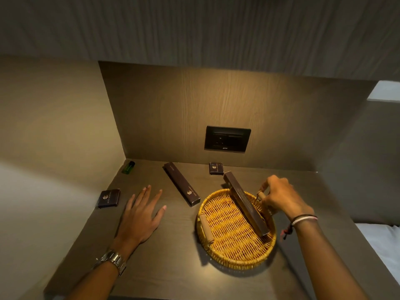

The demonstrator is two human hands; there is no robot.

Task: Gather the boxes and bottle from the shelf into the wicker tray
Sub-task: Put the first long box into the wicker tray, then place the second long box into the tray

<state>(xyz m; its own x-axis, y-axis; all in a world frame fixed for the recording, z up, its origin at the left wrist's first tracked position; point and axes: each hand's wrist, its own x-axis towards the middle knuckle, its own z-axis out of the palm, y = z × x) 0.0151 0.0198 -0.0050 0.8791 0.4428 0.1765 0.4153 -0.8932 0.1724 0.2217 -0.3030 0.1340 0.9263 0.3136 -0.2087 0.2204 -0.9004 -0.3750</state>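
Note:
A round wicker tray (pixel 225 245) sits on the dark shelf at the right. One long dark box (pixel 246 204) lies tilted in it, its far end poking over the rim. My right hand (pixel 281 199) is just right of that box, fingers curled at the tray's far wooden handle (pixel 260 194). My left hand (pixel 142 215) rests flat on the shelf with fingers spread, holding nothing. A second long dark box (pixel 181 184) lies left of the tray. One small square box (pixel 216 168) is by the back wall, another (pixel 108 198) near the left edge. A green bottle (pixel 128 167) lies in the back left corner.
A black wall socket (pixel 227 138) is set in the back panel above the shelf. Walls close the shelf at the left and back. An overhanging cabinet is above. White bedding (pixel 381 245) shows beyond the shelf's right edge.

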